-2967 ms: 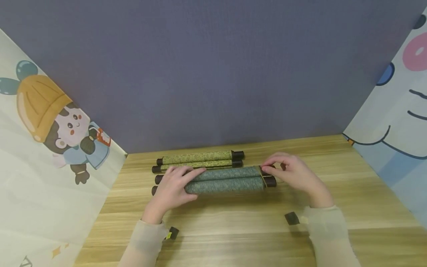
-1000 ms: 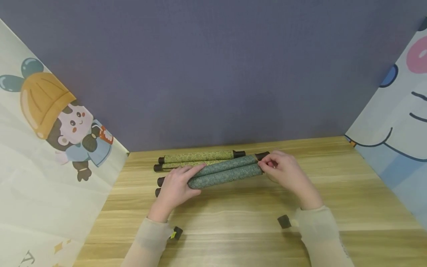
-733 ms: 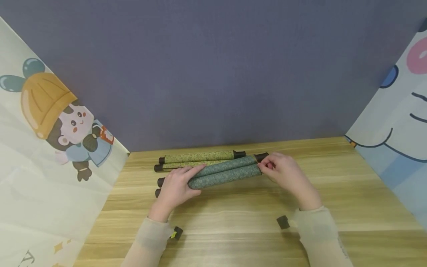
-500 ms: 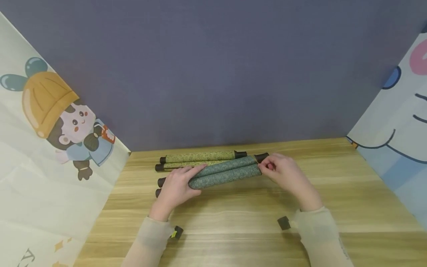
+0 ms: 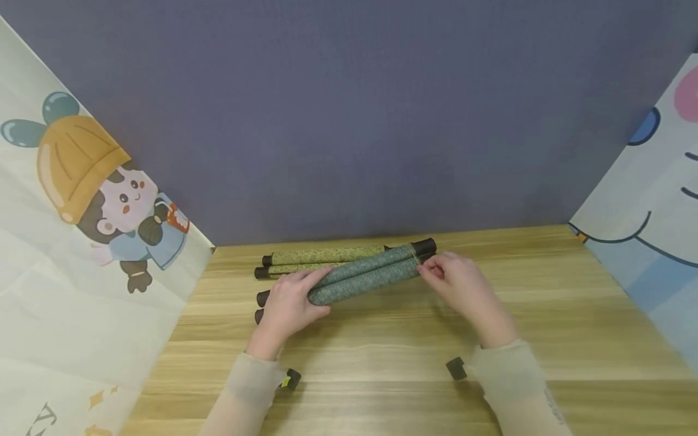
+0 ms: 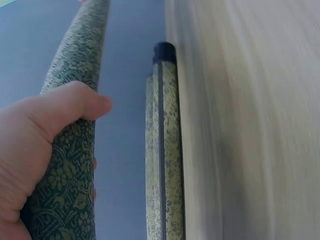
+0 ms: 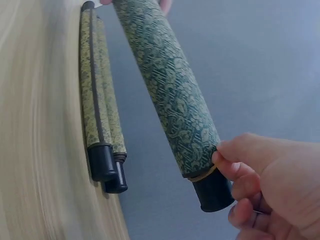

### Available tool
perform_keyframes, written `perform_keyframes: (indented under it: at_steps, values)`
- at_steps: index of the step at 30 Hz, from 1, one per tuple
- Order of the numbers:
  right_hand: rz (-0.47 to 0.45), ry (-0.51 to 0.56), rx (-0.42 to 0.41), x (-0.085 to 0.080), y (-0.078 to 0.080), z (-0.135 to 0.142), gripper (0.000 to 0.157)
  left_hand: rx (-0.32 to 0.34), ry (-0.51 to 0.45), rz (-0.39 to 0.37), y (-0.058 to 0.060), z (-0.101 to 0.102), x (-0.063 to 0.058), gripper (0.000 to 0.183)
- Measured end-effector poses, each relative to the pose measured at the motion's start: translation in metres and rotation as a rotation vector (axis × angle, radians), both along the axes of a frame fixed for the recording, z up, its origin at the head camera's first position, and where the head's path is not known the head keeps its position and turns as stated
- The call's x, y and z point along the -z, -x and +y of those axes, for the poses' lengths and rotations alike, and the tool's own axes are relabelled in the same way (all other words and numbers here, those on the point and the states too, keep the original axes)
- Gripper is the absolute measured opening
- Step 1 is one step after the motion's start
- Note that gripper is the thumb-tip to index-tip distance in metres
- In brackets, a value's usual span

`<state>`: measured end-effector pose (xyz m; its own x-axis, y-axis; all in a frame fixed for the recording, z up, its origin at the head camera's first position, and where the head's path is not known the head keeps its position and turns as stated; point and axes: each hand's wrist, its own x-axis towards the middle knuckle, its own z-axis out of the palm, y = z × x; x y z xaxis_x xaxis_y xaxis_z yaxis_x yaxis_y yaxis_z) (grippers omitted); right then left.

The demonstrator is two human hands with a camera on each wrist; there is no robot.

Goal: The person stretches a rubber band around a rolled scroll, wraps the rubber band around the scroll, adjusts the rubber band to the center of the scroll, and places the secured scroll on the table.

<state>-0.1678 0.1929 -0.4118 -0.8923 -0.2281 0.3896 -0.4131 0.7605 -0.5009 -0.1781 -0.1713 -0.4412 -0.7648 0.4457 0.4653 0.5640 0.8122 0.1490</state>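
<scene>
A rolled scroll in green-blue patterned brocade (image 5: 371, 284), two rolls side by side with black end knobs, tilts with its right end raised. My left hand (image 5: 291, 303) grips it near its left end; in the left wrist view the thumb lies across the brocade (image 6: 67, 185). At the other end, my right hand (image 5: 455, 281) pinches a thin yellowish elastic band (image 7: 204, 175) looped at the edge of the brocade, beside a black knob (image 7: 214, 192). Behind lies a yellow-green patterned scroll (image 5: 327, 255), also two rolls with black ends, partly covered by the green one.
The wood-grain table (image 5: 371, 375) ends at a grey-blue panel (image 5: 349, 121) close behind the yellow-green scroll. Cartoon-printed white sheets (image 5: 65, 260) stand at both sides. Small black pieces hang at each sleeve cuff (image 5: 504, 369).
The green scroll's right end has risen and swung back and left, its left end held in place. My right hand has moved left with it, and the band now sits nearer the front roll.
</scene>
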Motion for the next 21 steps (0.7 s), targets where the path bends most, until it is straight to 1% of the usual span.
perform_keyframes:
  at_steps: [5, 8, 10, 13, 16, 21]
  values:
    - [-0.007, -0.002, 0.046, 0.002, -0.007, -0.007, 0.021, -0.013, -0.029, 0.026, -0.003, -0.003, 0.0, 0.094]
    - [-0.06, 0.032, 0.051, 0.002, -0.011, -0.007, 0.023, -0.008, -0.046, 0.045, -0.003, -0.006, 0.001, 0.094]
    - [-0.114, 0.058, 0.044, 0.003, -0.012, -0.007, 0.023, 0.001, -0.057, 0.054, -0.004, -0.007, 0.001, 0.094]
    - [-0.197, 0.104, 0.023, 0.008, -0.013, -0.006, 0.024, 0.021, -0.072, 0.052, -0.005, -0.008, 0.002, 0.094]
    - [-0.257, 0.161, -0.022, 0.017, -0.012, -0.007, 0.026, 0.039, -0.078, 0.049, -0.007, -0.009, 0.003, 0.093]
    - [-0.369, 0.302, -0.083, 0.032, -0.011, -0.01, 0.027, 0.05, -0.092, 0.04, -0.01, -0.013, 0.005, 0.093]
